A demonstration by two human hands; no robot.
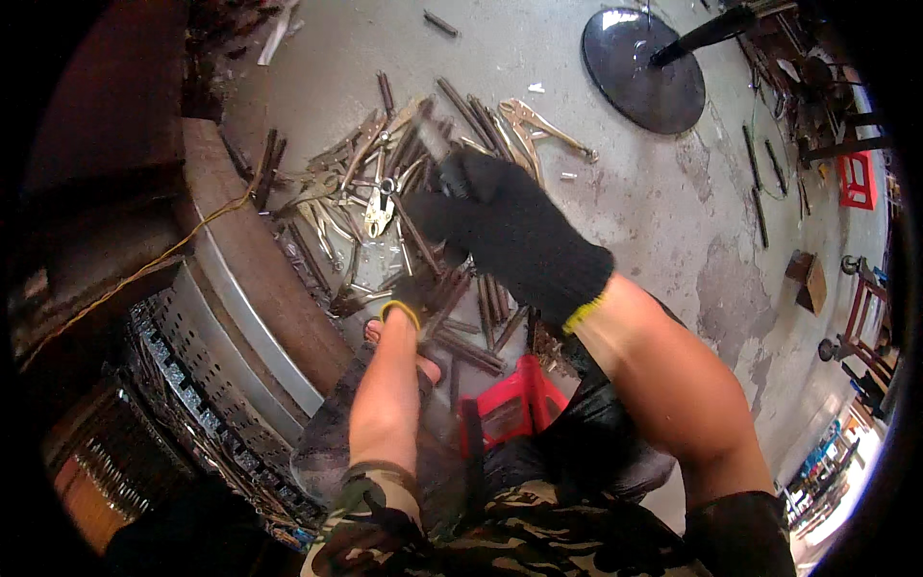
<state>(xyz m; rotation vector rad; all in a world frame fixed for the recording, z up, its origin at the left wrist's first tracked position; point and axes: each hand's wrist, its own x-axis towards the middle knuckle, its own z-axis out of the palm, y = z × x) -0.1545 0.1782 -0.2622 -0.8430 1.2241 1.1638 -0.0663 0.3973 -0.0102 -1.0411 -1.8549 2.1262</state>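
Note:
My right hand (519, 226), in a black knitted glove with a yellow cuff, is over the pile with its fingers curled. A blurred, pale-ended piece (433, 142) shows at its fingertips; its kind is unclear. My left hand (415, 288), also in a dark glove with a yellow cuff, is low beside a dark metal bar (448, 296); motion smears its fingers. Under and beyond both hands lies a heap of metal locking pliers (379, 212) and dark rods (464, 111). Another pair of pliers (527, 120) lies at the heap's far right edge.
A machine with a curved metal edge (260, 308) stands close on my left, a yellow cord (183, 240) across it. A red plastic stool (519, 404) is below me. Ahead to the right stands a round black base (625, 72); a red crate (856, 181) sits farther right.

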